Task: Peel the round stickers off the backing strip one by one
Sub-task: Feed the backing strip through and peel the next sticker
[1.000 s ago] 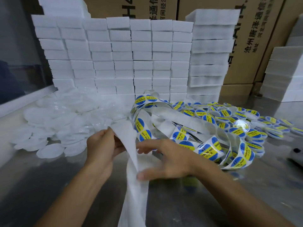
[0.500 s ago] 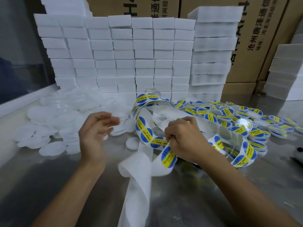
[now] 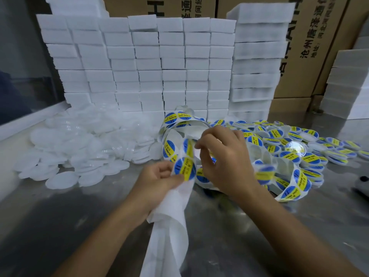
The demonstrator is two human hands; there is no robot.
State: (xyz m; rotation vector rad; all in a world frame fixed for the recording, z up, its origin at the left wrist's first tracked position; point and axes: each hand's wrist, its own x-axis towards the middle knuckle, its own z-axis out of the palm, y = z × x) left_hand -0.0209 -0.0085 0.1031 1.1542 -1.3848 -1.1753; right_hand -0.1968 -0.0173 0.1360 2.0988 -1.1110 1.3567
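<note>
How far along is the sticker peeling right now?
Done: bare backing strip hangs below the left hand, and stickered lids lie on the right. In hand: the left hand pinches the strip by a round sticker while the right hand picks at the next. Left: a coil of stickers, plus plain lids.

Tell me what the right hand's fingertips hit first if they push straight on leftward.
Most likely the sticker on the backing strip, just left of the right hand; depth is unclear.
</note>
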